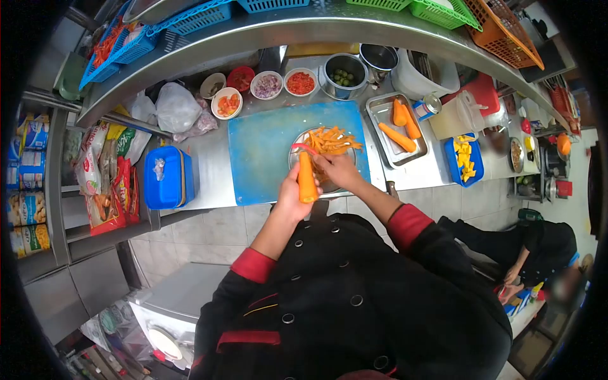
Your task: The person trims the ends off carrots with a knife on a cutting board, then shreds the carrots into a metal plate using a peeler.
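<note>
My left hand (293, 197) is wrapped around the lower part of an orange carrot (306, 174), which points away from me. My right hand (337, 171) is closed on a red peeler (304, 148) by the carrot's far end; its blade cannot be made out. Beneath both hands is a round metal bowl (295, 137), heaped with carrot peelings (330, 140). The bowl rests on the right part of a blue cutting board (256, 152).
Right of the board, a metal tray (373, 113) holds several carrots. Small bowls of chopped vegetables (266, 85) and a metal pot (343, 76) line the back. A blue tub (163, 190) stands left. Overhead runs a metal shelf (304, 31). Another person (538, 253) is at far right.
</note>
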`<state>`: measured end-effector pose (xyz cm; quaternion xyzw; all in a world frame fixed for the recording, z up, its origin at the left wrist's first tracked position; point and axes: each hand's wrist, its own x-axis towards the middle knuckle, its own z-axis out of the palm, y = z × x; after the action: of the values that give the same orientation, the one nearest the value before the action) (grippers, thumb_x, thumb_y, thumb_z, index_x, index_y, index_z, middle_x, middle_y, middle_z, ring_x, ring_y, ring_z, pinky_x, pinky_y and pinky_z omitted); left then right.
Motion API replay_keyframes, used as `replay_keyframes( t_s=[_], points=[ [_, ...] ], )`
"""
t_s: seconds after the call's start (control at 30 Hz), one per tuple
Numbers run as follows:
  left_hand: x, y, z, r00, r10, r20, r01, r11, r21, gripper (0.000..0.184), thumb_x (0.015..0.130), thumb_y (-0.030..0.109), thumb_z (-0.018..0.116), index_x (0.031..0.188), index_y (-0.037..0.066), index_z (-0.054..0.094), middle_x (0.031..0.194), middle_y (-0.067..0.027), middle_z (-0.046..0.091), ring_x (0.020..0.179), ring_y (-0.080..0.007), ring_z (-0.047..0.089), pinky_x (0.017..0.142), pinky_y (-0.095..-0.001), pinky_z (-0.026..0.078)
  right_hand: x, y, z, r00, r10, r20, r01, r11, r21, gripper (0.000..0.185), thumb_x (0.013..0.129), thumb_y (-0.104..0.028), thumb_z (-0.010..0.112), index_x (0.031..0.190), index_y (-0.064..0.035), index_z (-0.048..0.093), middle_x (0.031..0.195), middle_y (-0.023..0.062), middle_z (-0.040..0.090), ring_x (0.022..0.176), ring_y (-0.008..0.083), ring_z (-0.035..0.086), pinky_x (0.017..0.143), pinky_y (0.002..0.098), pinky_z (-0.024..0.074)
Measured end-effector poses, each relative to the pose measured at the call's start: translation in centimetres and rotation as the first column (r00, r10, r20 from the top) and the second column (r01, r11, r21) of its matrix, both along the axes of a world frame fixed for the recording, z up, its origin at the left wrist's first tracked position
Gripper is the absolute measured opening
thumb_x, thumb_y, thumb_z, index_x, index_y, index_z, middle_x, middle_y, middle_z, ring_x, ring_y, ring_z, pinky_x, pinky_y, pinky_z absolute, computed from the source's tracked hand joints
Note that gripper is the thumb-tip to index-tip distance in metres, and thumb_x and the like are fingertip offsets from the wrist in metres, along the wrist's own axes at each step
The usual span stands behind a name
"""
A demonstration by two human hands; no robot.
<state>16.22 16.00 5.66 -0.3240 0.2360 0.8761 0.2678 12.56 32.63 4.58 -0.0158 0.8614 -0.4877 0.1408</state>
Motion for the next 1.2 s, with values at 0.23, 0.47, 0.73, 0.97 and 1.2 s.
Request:
replay_keyframes(
  t_s=[0.23, 0.47, 0.73, 0.97, 1.2],
  points=[
    [-1.2, -1.5, -1.3, 0.993, 0.117, 0.016, -0.114, 0.986, -0.118, 0.033, 0.107, 0.041, 0.039, 0.117, 0.012, 0.053, 0.091, -0.0061, 0.059, 0.077, -0.0214, 0.059, 0.064, -0.0381, 0.053, 3.8, 0.0, 4.3, 0.998, 0.046, 0.030, -0.043, 0.995, -0.086, 0.045, 0.101, -0.043, 0.054, 0.098, -0.0007, 0.068, 0.073, 0.0205, 0.064, 0.069, 0.0371, 0.066, 0.064, 0.0432, 0.0496],
    [-2.1, -0.5, -0.9, 0.987, 0.155, 0.042, -0.149, 0.982, -0.111, 0.032, 0.108, 0.038, 0.037, 0.116, 0.011, 0.054, 0.093, -0.0059, 0.059, 0.079, -0.0209, 0.059, 0.065, -0.0370, 0.053, 5.2, 0.0, 6.8, 0.988, 0.147, -0.056, -0.149, 0.988, -0.039, 0.038, 0.100, -0.040, 0.057, 0.097, -0.0033, 0.069, 0.072, 0.0194, 0.064, 0.068, 0.0355, 0.066, 0.063, 0.0418, 0.0499],
    [0.0, -0.2, 1.9, 0.994, -0.095, -0.055, 0.092, 0.994, -0.053, 0.035, 0.108, 0.040, 0.039, 0.122, 0.013, 0.054, 0.096, -0.0063, 0.059, 0.074, -0.0198, 0.059, 0.063, -0.0363, 0.053, -0.3, 0.7, -1.9, 0.994, 0.080, 0.075, -0.083, 0.996, 0.043, 0.048, 0.102, -0.043, 0.048, 0.097, -0.0007, 0.069, 0.081, 0.0233, 0.067, 0.078, 0.0405, 0.066, 0.070, 0.0462, 0.0499],
    [-1.6, -0.5, -0.4, 0.992, 0.121, 0.029, -0.114, 0.976, -0.188, 0.037, 0.109, 0.037, 0.034, 0.126, 0.010, 0.054, 0.107, -0.0083, 0.062, 0.096, -0.0253, 0.062, 0.087, -0.0437, 0.053, 5.8, 0.4, 8.7, 0.989, 0.124, 0.082, -0.118, 0.990, -0.074, 0.040, 0.101, -0.039, 0.055, 0.096, -0.0008, 0.066, 0.079, 0.0234, 0.064, 0.078, 0.0393, 0.066, 0.068, 0.0448, 0.0495],
    [-1.7, -0.9, -0.9, 0.997, 0.078, 0.021, -0.072, 0.978, -0.197, 0.034, 0.109, 0.038, 0.035, 0.119, 0.011, 0.054, 0.102, -0.0083, 0.062, 0.093, -0.0254, 0.062, 0.082, -0.0430, 0.053, 5.3, 0.3, 7.0, 0.975, 0.184, -0.127, -0.196, 0.976, -0.092, 0.041, 0.102, -0.038, 0.055, 0.096, 0.0017, 0.063, 0.072, 0.0178, 0.061, 0.064, 0.0276, 0.062, 0.062, 0.0400, 0.0478]
  ],
)
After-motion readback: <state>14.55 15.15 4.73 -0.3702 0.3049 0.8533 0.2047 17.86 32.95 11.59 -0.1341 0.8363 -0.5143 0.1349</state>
